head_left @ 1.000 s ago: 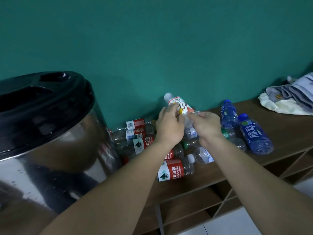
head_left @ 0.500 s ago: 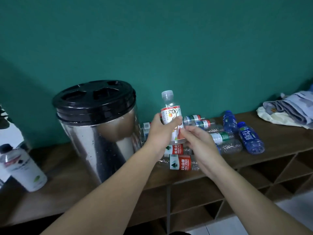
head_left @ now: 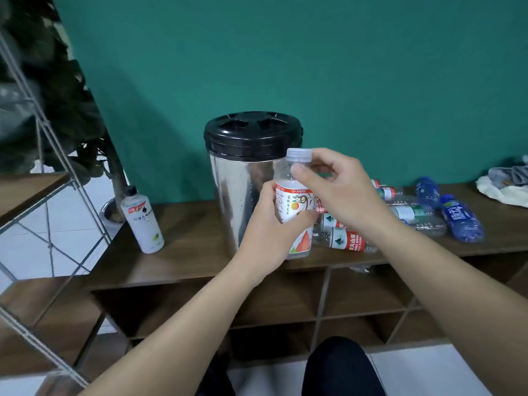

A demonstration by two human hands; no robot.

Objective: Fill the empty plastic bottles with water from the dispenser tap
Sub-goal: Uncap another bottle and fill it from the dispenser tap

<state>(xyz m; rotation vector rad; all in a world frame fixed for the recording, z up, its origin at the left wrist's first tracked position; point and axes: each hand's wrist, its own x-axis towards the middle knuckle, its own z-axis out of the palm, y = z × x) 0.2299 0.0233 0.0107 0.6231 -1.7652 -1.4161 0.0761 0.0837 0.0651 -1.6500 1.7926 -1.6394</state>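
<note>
gripping a bottle (head_left: 294, 212) upright at frame centre, left hand (head_left: 271, 232) wraps its label. right hand (head_left: 337, 190) pinches the cap (head_left: 298, 154). dispenser (head_left: 245, 178) just behind; more bottles (head_left: 411, 212) lie right on bench (head_left: 183, 252).

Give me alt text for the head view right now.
The left hand grips a capped bottle upright while the right hand pinches its cap, in front of a steel dispenser. More bottles lie on the wooden shelf to the right.
</note>
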